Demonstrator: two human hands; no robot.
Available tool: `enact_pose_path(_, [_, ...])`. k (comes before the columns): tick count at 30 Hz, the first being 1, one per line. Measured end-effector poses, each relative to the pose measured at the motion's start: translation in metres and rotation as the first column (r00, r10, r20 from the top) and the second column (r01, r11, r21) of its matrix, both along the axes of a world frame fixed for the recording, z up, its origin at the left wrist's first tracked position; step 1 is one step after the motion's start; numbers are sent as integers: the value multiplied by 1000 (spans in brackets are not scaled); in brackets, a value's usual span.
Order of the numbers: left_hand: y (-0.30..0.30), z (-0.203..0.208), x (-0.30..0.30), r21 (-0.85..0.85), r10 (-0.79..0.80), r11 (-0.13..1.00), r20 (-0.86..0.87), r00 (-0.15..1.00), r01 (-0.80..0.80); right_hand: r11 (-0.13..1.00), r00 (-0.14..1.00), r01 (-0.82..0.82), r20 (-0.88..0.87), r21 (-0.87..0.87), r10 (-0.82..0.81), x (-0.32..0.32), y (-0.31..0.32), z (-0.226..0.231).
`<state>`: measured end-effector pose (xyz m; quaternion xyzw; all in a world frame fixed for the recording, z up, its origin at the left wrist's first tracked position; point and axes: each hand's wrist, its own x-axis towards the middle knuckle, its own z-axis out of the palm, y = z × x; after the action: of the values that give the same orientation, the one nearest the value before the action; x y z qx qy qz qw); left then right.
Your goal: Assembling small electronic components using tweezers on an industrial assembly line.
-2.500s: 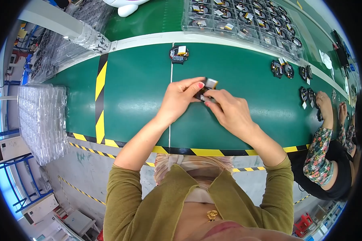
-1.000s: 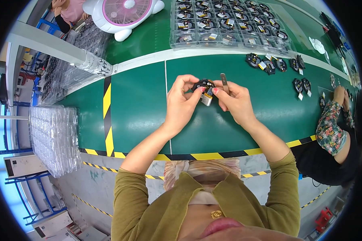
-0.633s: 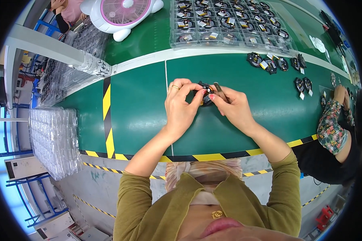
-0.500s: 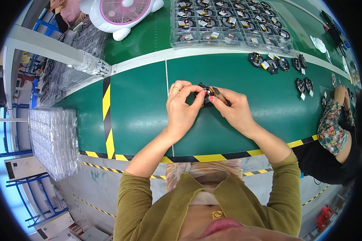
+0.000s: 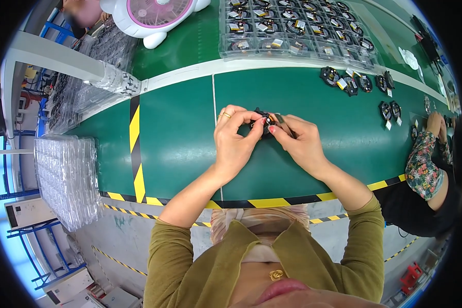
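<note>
My left hand is closed, thumb and fingers pinching a small round black electronic assembly above the green bench. Some orange and white bits show inside it; much of it is covered by fingertips. My right hand is closed too, gripping a slim dark tool that looks like tweezers. Its tip is hidden at the assembly, where the right thumb also meets the left fingertips.
Similar black assemblies with white tags lie toward the right. Beyond a raised white rail stands a clear compartment tray full of them. A white-and-pink fan is at far left, stacked clear trays at left. A co-worker's sleeve shows at right.
Both hands stay at the assembly, with only slight shifts of the fingers and the dark tool. The whole view has moved a little.
</note>
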<state>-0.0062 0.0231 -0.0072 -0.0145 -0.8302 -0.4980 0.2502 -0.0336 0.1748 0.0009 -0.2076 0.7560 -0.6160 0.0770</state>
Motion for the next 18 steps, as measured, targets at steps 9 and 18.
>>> enact_pose_path(9, [0, -1, 0, 23, -9, 1000, -38, 999, 10, 987, 964, 38, 264, -154, 4, 2, -1, -2])
enact_pose_path(18, [-1, 0, 3, -10, 7, 1000, -112, 994, -9, 995, 996, -48, 64, -85, 54, 0, 5, 8])
